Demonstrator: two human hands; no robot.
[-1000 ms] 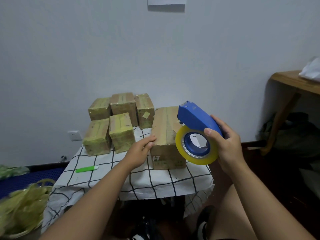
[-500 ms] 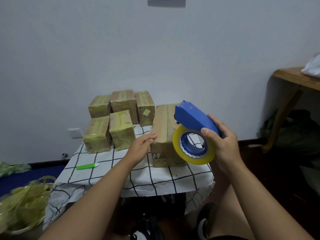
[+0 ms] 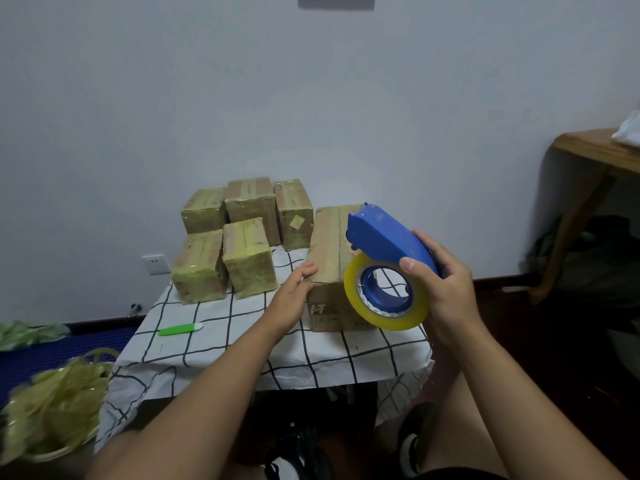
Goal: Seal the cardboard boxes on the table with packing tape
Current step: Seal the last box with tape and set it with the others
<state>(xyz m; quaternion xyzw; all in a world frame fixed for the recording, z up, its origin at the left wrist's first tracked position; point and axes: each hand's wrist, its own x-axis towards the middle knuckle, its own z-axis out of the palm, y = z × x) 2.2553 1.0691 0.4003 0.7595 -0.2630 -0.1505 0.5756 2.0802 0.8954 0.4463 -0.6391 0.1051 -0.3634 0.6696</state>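
A long brown cardboard box (image 3: 329, 251) lies on the table (image 3: 242, 341) under a white cloth with black grid lines. My left hand (image 3: 291, 299) rests with straight fingers against the box's near left corner. My right hand (image 3: 440, 289) grips a blue tape dispenser (image 3: 384, 240) carrying a roll of yellowish packing tape (image 3: 388, 317), held in the air in front of the box's right side and hiding part of it. Several smaller boxes (image 3: 239, 244) wrapped in yellowish tape stand at the back left.
A green utility knife (image 3: 180, 329) lies on the cloth at the front left. A bin of crumpled tape scraps (image 3: 52, 400) sits on the floor at the left. A wooden desk (image 3: 595, 157) stands at the right. My knees and shoes show below.
The view has tilted down a little, so everything sits lower in frame. My right hand brought the dispenser slightly nearer the box; my left hand stays at the box's corner.
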